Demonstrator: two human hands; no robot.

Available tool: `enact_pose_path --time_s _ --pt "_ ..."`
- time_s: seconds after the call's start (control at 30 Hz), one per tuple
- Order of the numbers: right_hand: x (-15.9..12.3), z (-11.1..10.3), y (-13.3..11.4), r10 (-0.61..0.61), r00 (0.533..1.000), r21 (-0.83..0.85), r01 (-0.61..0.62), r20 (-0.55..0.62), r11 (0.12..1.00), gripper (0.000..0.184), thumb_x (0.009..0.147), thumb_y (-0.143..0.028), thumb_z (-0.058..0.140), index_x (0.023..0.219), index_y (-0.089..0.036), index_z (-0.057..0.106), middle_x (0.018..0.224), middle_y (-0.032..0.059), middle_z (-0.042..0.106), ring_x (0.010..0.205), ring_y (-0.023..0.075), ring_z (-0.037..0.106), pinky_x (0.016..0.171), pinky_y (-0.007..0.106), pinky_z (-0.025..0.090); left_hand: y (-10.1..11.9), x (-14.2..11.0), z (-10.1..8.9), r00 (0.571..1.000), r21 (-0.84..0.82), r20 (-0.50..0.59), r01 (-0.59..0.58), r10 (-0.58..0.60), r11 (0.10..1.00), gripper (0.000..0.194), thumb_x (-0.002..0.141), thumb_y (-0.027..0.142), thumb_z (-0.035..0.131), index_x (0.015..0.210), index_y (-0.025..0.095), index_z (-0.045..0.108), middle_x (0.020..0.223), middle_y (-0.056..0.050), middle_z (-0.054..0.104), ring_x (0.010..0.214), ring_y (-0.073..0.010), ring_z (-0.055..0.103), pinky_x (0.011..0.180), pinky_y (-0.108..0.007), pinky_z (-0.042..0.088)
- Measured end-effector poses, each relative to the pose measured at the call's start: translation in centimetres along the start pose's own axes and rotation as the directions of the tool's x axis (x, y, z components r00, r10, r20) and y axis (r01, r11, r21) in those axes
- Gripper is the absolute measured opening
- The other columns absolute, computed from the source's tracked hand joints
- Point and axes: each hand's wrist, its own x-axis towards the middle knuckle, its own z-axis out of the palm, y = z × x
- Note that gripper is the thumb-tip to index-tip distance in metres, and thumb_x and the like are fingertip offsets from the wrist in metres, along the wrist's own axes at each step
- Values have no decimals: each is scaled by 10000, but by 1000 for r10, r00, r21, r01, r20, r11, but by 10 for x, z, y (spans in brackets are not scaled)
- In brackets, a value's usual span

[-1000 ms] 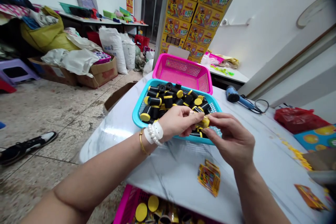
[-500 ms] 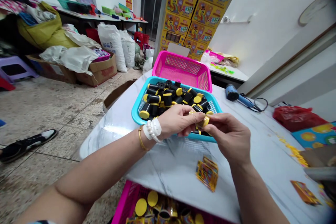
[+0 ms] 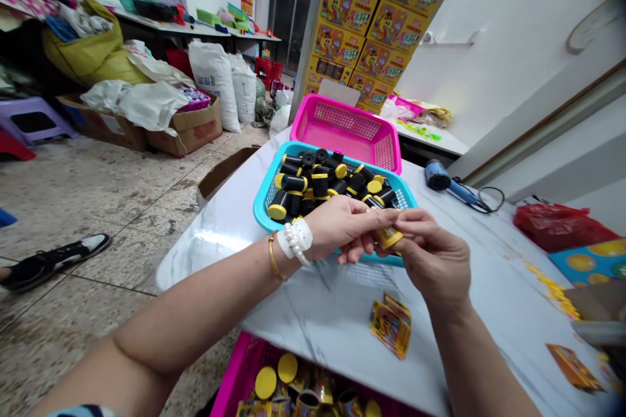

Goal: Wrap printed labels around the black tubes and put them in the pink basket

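My left hand (image 3: 337,228) and my right hand (image 3: 434,254) meet above the near edge of a blue basket (image 3: 267,205). Between their fingertips is a small cup (image 3: 388,236) with a yellow end and a yellow printed wrap; fingers cover part of it. Both hands are closed on it, thumbs and fingers pinching. Inside the blue basket lie many black cups (image 3: 320,184) with yellow ends. On the table below the hands rests a small pile of printed yellow-orange sleeves (image 3: 391,326).
A pink basket (image 3: 345,133) stands behind the blue one on the marbled table (image 3: 205,247). Below the near edge, another pink basket (image 3: 235,371) holds wrapped cups. To the right are a blue heat gun (image 3: 437,176), a red bag (image 3: 562,225) and more sleeves (image 3: 574,368).
The cup has tilted and shows more of its printed side and yellow end. My left fingers have shifted along it. The whole view has moved slightly.
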Motion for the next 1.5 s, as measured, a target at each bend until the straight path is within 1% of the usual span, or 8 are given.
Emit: enact_pose_path --time_s 0.23,0.53,0.7,0.87,1.07,1.2,1.33,1.5 --pt "-5 3 -3 -84 993 -89 76 -83 993 155 805 -138 789 870 -279 792 927 5 616 658 121 682 518 269 615 1 0 1 999 3 -37 40 -40 999 618 759 703 706 568 128 584 421 4 549 284 -68 454 284 -176 340" --pt "0 2 -19 -286 957 -324 284 41 903 342 755 -58 813 972 -321 808 1027 39 689 948 174 683 734 270 612 4 -4 2 998 11 51 41 -41 999 672 784 819 554 744 149 581 492 0 600 323 -87 519 316 -175 348" --pt "-44 -7 -55 -50 966 -251 115 254 961 286 814 -110 779 1009 -316 809 1059 63 654 964 199 690 725 290 638 6 -6 7 998 23 -60 -18 19 1000 610 792 792 585 795 185 519 481 10 587 315 -95 501 329 -184 266" --pt "-115 -8 -68 236 766 -336 -28 598 941 344 839 -165 777 1162 -280 757 1120 80 678 744 124 716 681 225 625 4 -1 9 988 -25 -156 -17 13 1000 556 763 702 698 800 164 564 519 -18 602 356 -86 513 395 -196 274" --pt "-132 -37 -10 151 979 -780 15 140 626 235 876 -216 729 1101 -257 788 856 48 713 728 158 706 653 263 602 1 1 11 991 84 -116 -60 70 995 311 895 424 709 812 141 611 537 18 595 358 -55 508 402 -172 288" --pt "-129 -40 9 122 986 -797 14 110 604 93 881 -209 712 892 -234 801 787 28 731 687 156 711 642 276 599 0 0 12 994 179 -79 -63 78 982 241 973 214 579 744 143 607 556 39 578 365 -41 503 379 -164 305" --pt "-115 -31 -10 -32 998 -801 55 45 596 125 862 -158 733 938 -240 790 806 22 721 684 140 680 607 263 568 -6 -2 15 983 281 -108 -115 150 953 463 1006 384 488 596 169 492 487 44 512 330 -39 442 377 -172 300" --pt "-58 -11 -31 -420 903 -867 134 -94 481 202 794 -123 800 950 -251 784 792 4 678 655 128 618 596 270 526 -17 -1 18 950 369 -139 -212 279 905 347 766 468 789 858 146 695 750 -30 685 608 -107 598 545 -204 452"
